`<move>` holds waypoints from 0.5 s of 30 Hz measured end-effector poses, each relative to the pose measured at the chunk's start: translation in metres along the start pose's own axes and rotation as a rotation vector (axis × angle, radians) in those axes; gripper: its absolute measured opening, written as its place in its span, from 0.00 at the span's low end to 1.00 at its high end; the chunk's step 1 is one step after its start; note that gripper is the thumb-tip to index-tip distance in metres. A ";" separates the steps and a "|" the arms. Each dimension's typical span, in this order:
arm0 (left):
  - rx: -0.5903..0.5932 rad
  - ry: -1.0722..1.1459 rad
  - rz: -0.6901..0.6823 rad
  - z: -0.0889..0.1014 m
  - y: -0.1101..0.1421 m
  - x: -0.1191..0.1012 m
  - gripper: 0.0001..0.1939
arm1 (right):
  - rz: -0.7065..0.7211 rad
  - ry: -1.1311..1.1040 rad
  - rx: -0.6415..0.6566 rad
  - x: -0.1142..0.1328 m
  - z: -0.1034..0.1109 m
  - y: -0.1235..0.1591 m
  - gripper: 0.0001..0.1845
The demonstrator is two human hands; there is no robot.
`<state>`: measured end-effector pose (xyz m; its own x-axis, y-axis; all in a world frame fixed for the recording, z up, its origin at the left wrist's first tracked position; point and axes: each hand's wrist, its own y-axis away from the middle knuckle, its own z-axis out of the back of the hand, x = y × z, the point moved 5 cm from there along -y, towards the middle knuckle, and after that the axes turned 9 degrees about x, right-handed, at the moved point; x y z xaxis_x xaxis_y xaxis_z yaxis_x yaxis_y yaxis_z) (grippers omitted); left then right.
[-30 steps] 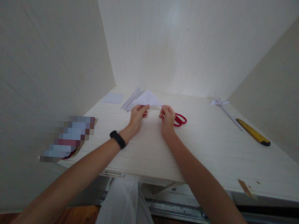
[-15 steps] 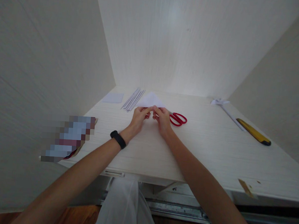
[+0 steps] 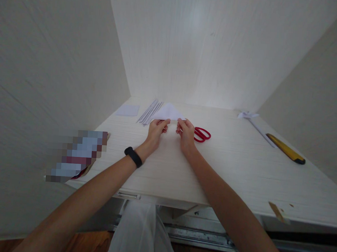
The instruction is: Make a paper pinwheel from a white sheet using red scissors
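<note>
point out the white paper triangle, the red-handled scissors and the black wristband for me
white paper triangle [image 3: 168, 112]: head view, middle of its upper face
red-handled scissors [image 3: 204, 137]: head view, on the red handles
black wristband [image 3: 133, 157]: head view, middle of the band

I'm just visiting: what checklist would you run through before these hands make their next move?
1. Left hand grips the folded paper: ok.
2. Right hand grips it too: ok.
3. Scissors fully visible: not ok, the right hand hides the blades.
4. Folded paper not touching the thin strips: cannot tell, they overlap in view.
5. Yellow tool away from both hands: ok.
</note>
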<state>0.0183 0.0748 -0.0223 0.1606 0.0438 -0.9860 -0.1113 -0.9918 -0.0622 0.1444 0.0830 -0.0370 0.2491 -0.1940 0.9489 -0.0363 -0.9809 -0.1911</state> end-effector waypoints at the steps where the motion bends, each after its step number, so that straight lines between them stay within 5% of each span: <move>1: -0.003 0.000 0.000 0.000 0.000 0.000 0.17 | -0.004 0.003 0.009 0.000 -0.001 0.000 0.14; 15: 0.026 -0.017 0.014 -0.003 0.001 -0.001 0.17 | -0.070 0.026 0.112 0.002 -0.011 0.003 0.15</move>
<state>0.0206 0.0734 -0.0207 0.1421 0.0325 -0.9893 -0.1391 -0.9889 -0.0524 0.1337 0.0796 -0.0332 0.2221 -0.1267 0.9668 0.0890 -0.9848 -0.1495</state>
